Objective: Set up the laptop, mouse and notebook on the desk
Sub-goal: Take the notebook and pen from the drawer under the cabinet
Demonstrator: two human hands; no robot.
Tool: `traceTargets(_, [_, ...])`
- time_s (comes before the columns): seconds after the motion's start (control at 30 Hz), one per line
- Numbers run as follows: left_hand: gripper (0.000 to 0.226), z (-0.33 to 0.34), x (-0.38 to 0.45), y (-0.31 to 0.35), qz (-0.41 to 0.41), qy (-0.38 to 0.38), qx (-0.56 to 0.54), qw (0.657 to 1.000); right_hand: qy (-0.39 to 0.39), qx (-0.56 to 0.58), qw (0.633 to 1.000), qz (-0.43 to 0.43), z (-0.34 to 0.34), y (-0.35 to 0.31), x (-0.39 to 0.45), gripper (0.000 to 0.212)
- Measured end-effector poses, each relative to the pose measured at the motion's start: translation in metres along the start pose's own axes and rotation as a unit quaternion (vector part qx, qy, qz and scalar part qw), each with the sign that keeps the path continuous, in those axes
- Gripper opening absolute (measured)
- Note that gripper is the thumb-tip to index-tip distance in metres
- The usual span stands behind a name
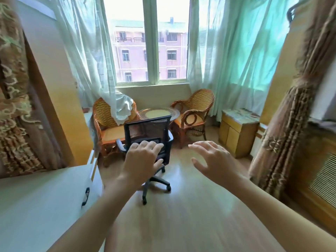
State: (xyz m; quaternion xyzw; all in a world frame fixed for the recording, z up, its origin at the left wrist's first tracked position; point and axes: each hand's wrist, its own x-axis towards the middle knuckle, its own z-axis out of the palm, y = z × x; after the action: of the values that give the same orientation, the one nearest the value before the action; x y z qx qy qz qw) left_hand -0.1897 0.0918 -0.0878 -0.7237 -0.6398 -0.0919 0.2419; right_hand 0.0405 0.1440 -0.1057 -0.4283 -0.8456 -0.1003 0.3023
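both hands, left [143, 159] and right [214, 159], reached open-fingered and empty toward the black office chair [148, 135]; no laptop showed, so fetching it likely came next, white surface [36, 206] beside.

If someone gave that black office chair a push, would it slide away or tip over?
The office chair would probably roll rather than tip: it stands on a splayed base with casters on a smooth, glossy wood floor. Its mesh back looks light, so a gentle shove likely moves it. It may also swivel on its single central post.
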Motion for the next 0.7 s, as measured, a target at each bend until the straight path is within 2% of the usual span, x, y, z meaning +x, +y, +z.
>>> traceTargets(0.37, [0.052, 0.09, 0.209, 0.148, 0.056, 0.026, -0.071, 0.996, 0.006, -0.05, 0.998, 0.049, 0.025, 0.236, 0.042, 0.037])
traceTargets(0.7, [0.048, 0.203, 0.39, 0.183, 0.153, -0.014, -0.046, 0.987, -0.025, -0.053, 0.99, 0.126, 0.104, 0.396, 0.114, 0.035])
